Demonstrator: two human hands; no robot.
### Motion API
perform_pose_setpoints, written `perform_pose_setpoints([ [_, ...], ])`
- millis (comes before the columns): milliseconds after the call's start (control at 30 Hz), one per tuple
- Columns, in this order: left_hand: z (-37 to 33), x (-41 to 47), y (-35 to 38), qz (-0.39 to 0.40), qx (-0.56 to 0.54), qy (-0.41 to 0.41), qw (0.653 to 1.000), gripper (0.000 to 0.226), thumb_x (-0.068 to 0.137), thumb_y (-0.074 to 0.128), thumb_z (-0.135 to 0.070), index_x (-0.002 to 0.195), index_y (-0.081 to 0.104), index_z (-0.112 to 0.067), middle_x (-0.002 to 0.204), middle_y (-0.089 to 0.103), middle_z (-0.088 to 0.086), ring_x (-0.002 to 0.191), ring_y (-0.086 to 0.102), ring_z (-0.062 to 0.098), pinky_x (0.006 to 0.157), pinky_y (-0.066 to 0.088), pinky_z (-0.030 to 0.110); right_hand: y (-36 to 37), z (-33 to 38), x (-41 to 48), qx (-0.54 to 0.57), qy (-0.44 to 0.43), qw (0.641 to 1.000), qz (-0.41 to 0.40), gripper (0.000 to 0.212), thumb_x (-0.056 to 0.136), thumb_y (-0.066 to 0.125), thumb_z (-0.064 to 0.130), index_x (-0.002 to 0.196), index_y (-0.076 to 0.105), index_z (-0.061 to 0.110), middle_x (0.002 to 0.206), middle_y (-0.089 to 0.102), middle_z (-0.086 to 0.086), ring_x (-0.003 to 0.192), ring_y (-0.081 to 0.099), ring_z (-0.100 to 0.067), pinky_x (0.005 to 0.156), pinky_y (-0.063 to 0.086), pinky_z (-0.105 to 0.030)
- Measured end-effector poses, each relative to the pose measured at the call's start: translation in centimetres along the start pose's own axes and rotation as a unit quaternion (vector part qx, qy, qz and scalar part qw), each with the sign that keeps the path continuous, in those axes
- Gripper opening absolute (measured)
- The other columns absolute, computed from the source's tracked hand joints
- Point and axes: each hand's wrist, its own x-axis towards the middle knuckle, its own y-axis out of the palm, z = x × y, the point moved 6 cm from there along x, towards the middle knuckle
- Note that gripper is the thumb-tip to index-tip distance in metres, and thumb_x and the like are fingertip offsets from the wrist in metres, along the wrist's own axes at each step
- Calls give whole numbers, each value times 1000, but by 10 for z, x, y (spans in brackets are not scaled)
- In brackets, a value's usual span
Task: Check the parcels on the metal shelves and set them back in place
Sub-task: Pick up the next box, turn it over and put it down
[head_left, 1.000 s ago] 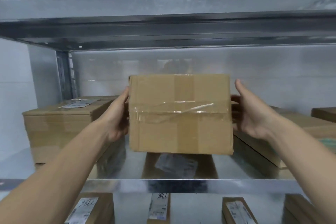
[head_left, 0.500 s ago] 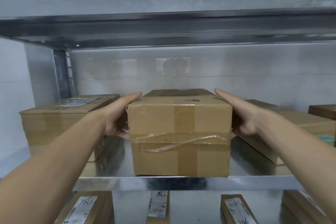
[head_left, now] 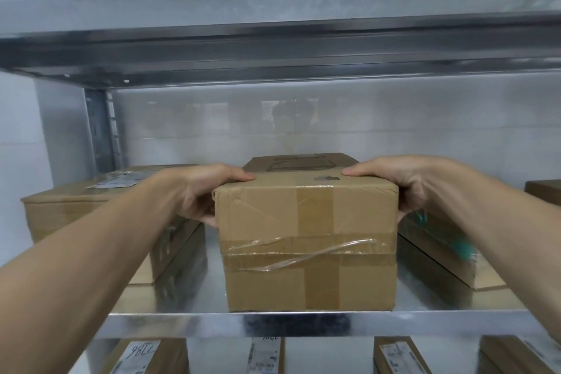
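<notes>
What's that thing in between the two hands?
The taped cardboard box sits between the left hand and the right hand, standing on the metal shelf. Each hand grips one upper side. The head view shows it.

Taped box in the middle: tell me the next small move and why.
Probably slide the taped box a little deeper. Its front face sits right at the shelf lip, while the box on its left lies further back, and the left hand and right hand both hold its top corners.
</notes>
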Motion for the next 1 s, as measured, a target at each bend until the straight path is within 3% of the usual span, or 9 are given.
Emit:
perform_pose_setpoints([
  [300,2,4,0,7,-12,-5,1000,32,97,61,-44,107,67,-15,77,72,7,63,71,20,51,59,34,-2,0,3,-3,-4,1000,-7,37,95,66,47,108,67,13,79,75,-15,67,73,-30,78,59,-54],
  [467,8,2,0,-2,-28,7,1000,38,90,64,-58,103,67,-22,81,70,3,74,69,19,66,58,34,-4,-4,3,21,-15,1000,-13,40,94,67,50,110,69,14,86,76,-14,77,73,-32,74,62,-53],
  [567,21,5,-7,6,-89,18,996,60,83,58,-76,107,66,-21,99,70,7,95,70,26,86,58,40,-6,-8,0,47,-9,999,-22,38,94,67,49,107,68,14,83,74,-13,74,72,-31,62,62,-47],
  [633,36,8,-8,10,-143,18,989,67,85,51,-78,110,65,-17,102,65,11,85,68,28,83,60,43,-8,-9,-2,58,-5,998,-28,34,95,66,48,103,68,15,76,73,-11,68,71,-28,57,61,-43],
  [700,55,12,-3,-18,-140,10,990,59,92,48,-69,108,62,-14,95,59,9,75,62,25,81,59,43,-10,-10,-3,68,-3,997,-35,32,95,66,47,101,68,15,74,72,-11,66,70,-27,58,62,-43],
  [800,78,17,13,-54,-122,0,991,49,99,50,-53,104,65,-6,88,70,13,82,68,30,84,58,42,-13,-12,-6,92,-3,995,-33,31,96,66,45,99,69,15,78,73,-11,67,71,-27,62,62,-42],
  [900,85,17,30,-6,-196,-5,981,47,99,60,-41,125,68,-4,123,71,22,116,68,40,98,55,51,-15,-18,-7,123,-2,992,-29,28,96,65,42,90,69,14,71,73,-9,55,71,-23,55,62,-38],
  [933,85,13,32,7,-227,-7,974,40,97,63,-37,121,70,-6,125,70,19,119,66,39,102,53,51,-15,-19,-9,136,-2,990,-28,28,96,66,41,89,69,14,71,73,-9,54,71,-23,53,62,-38],
  [1000,83,11,31,18,-280,-6,960,22,86,72,-33,102,70,-17,112,64,10,105,66,32,100,52,44,-14,-24,-9,165,-4,986,-22,27,94,67,41,91,69,14,73,73,-10,55,71,-24,55,63,-41],
])
